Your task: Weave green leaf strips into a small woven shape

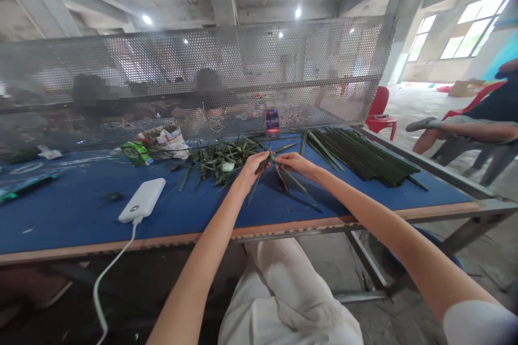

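Note:
Over the blue tabletop, my left hand [257, 164] is closed around a small bundle of green leaf strips [265, 164]. My right hand [297, 163] pinches at the same strips from the right, its fingertips close to those of my left hand. Loose ends of the strips stick out below and to the right, such as one long strip [294, 179]. Behind my left hand lies a tangled heap of cut leaf strips [210, 159], with a small pale round object [227, 166] in it. To the right are long dark green leaves [360, 156] laid side by side.
A white power bank [143, 199] with a cable lies at the left. Farther back are a green packet [136, 153], crumpled wrapping [165, 140] and an upright phone [272, 122]. A perforated metal screen [251, 75] borders the table's back. A seated person [481, 124] is at right.

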Action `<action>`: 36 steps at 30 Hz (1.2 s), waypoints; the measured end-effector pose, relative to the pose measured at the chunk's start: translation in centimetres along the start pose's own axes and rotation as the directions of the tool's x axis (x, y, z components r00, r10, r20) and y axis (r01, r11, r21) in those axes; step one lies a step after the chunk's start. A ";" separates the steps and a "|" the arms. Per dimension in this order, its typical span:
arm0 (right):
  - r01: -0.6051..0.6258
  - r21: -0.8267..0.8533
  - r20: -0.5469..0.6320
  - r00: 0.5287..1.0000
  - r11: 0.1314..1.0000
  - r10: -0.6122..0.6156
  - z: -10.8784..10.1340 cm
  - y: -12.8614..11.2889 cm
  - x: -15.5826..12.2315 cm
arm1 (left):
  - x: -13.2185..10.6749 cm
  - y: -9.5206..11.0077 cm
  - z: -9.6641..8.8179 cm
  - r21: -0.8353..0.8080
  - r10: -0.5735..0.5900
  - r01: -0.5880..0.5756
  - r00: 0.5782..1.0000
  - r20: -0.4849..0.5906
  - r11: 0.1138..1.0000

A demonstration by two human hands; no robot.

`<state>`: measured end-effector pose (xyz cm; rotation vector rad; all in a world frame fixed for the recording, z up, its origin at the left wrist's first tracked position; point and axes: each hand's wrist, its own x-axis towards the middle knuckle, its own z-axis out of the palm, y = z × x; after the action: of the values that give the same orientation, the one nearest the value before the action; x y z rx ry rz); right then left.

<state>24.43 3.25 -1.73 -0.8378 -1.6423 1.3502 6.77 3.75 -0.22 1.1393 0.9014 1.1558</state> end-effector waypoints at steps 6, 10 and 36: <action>0.019 0.078 -0.064 0.998 0.997 -0.014 0.3 -0.2 -0.1 | 0.1 0.1 -0.2 0.001 -0.075 0.075 0.995 0.059 0.997; 0.046 0.098 0.006 0.999 0.994 -0.047 0.3 -0.2 -0.2 | -0.3 0.2 -0.3 0.001 -0.073 0.073 0.993 0.088 0.997; 0.185 -0.273 -0.188 0.952 0.944 -0.241 -0.3 -1.2 -0.7 | -0.9 -0.5 1.9 0.193 0.095 -0.127 0.981 0.168 0.973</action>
<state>25.00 2.55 -0.65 -0.8914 -1.6949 0.8766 8.47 2.45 -0.34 1.4432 0.8553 1.0637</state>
